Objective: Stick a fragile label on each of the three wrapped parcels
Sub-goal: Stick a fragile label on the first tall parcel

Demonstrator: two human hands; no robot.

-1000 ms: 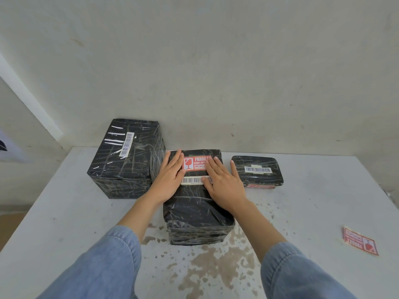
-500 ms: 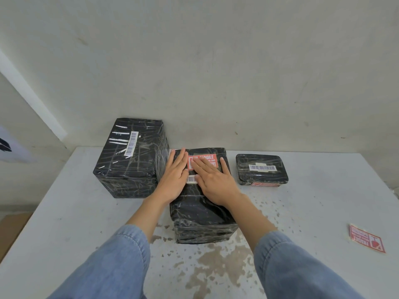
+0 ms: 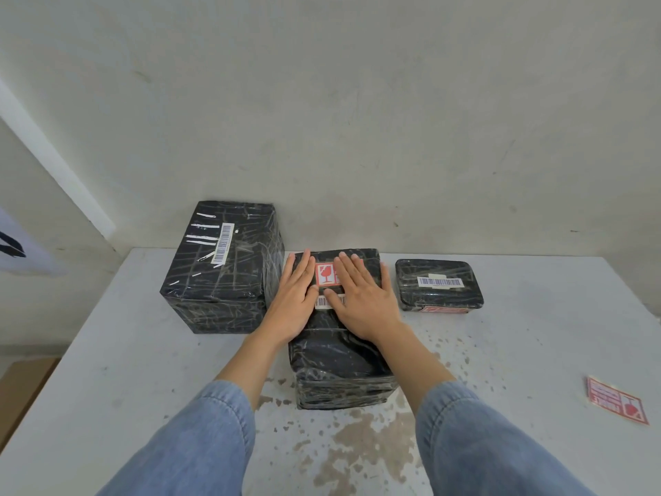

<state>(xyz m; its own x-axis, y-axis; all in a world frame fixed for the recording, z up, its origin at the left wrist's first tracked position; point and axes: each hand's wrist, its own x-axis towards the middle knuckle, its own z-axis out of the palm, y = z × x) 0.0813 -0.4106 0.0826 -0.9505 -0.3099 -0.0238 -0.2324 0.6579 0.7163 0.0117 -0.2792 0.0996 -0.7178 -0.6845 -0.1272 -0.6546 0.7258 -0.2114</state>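
Three black wrapped parcels stand on the white table [image 3: 125, 352]. On top of the middle parcel [image 3: 336, 359] lies a red fragile label [image 3: 326, 274], above a barcode strip. My left hand [image 3: 293, 302] rests flat beside the label's left edge. My right hand [image 3: 361, 298] lies flat over the label's right part, hiding it. The large parcel [image 3: 221, 266] on the left shows only a barcode. The small flat parcel [image 3: 439, 284] on the right has a red label [image 3: 443, 310] on its front side. A loose fragile label [image 3: 617, 400] lies on the table at far right.
A pale wall rises right behind the parcels. The table top has brown worn patches [image 3: 357, 438] near its front. A cardboard box [image 3: 21, 392] sits on the floor at lower left.
My right hand has slid to the right across the red label, uncovering its left part and covering its right part. My left hand has stayed flat beside it.
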